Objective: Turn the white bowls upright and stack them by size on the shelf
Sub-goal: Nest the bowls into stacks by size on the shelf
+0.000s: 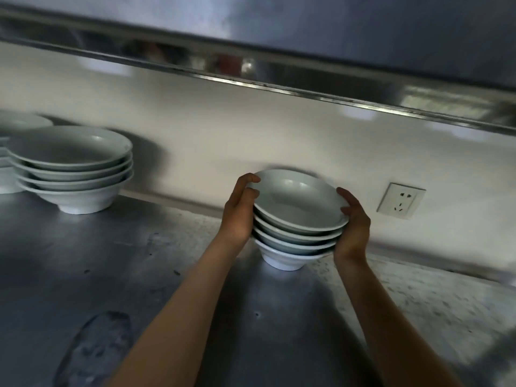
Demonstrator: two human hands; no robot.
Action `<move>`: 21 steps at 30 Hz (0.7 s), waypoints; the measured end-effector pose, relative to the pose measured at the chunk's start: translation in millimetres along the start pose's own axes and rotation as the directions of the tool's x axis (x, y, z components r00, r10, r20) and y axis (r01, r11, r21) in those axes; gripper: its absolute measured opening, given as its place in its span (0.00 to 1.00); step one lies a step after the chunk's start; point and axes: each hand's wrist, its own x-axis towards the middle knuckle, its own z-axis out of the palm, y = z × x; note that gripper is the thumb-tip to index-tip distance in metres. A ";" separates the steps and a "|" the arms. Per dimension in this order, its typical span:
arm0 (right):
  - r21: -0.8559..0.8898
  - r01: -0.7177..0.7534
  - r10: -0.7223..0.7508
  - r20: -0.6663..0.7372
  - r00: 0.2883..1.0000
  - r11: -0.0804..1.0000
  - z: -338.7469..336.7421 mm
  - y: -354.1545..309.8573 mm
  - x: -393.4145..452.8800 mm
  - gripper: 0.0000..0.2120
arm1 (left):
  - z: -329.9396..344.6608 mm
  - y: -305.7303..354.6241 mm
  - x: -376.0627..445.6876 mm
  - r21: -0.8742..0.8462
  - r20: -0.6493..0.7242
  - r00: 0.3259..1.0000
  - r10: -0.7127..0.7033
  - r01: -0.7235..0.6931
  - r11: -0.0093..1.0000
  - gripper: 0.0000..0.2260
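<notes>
A stack of four white bowls (298,219) stands upright on the grey metal shelf (139,275), right of centre and near the white back wall (223,135). The bowls are nested one inside another, and the foot of the lowest one appears to rest on the metal surface. The left hand (240,210) grips the left side of the stack, its thumb hooked over the rim of the top bowl and its fingers curled against the rims below. The right hand (353,227) grips the right side in the same way, its fingers curled against the rims of the stack. Both bare forearms reach in from the near edge.

Well apart, at the far left, a second stack of white bowls (72,169) stands upright on the shelf, with a third stack (11,152) just behind it, cut off by the frame edge. A white wall socket (400,201) sits on the wall just right of the held stack. A shiny steel ledge (279,76) runs across above.
</notes>
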 end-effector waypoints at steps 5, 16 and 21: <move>-0.008 -0.033 0.033 0.019 0.999 0.999 25.7 13.4 -6.5 0.20 | -26.5 7.9 2.1 0.015 -0.036 0.999 0.033 -0.032 0.999 0.11; -0.049 -0.049 0.053 0.085 0.995 0.998 88.4 44.7 -22.6 0.19 | -91.1 24.1 7.2 0.053 -0.125 0.984 0.124 -0.118 0.992 0.09; -0.091 -0.037 0.050 0.149 0.988 0.995 115.4 58.5 -28.8 0.20 | -119.6 31.8 9.8 0.118 -0.182 0.971 0.152 -0.132 0.984 0.09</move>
